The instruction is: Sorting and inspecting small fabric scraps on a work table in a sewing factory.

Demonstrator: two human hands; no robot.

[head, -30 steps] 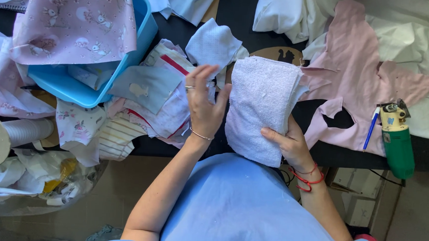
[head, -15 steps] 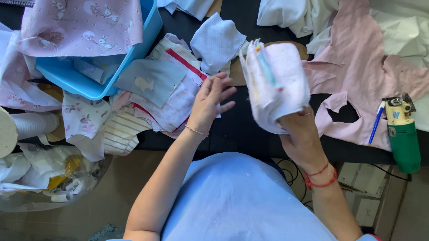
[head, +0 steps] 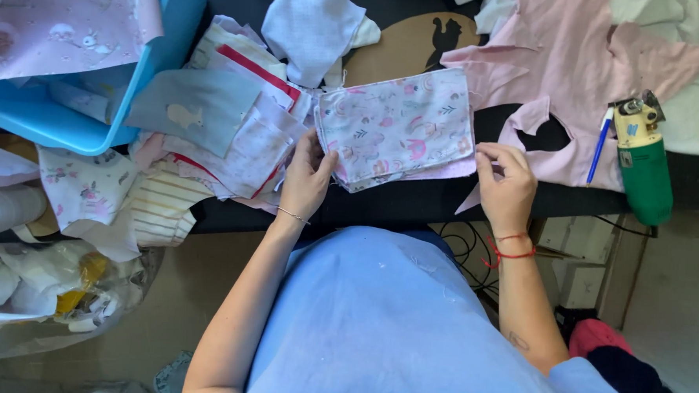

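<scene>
A rectangular stack of fabric pieces (head: pixel 400 126), white with a pink floral print on top, lies flat on the dark table (head: pixel 412 203) in front of me. My left hand (head: pixel 306 177) pinches its lower left corner. My right hand (head: pixel 505 184) holds its lower right corner with the fingertips. A pile of mixed printed fabric pieces (head: pixel 219 128) sits just left of my left hand.
A blue plastic bin (head: pixel 93 126) with pink fabric stands at the far left. A large pink cut cloth (head: pixel 591 65) lies at the right, with a blue pen (head: pixel 599 148) and a green electric fabric cutter (head: pixel 645 166). A white cloth (head: pixel 314 26) lies behind the stack.
The stack was held up in my right hand with its white side towards me; it now lies flat, print side up, with both hands at its near corners.
</scene>
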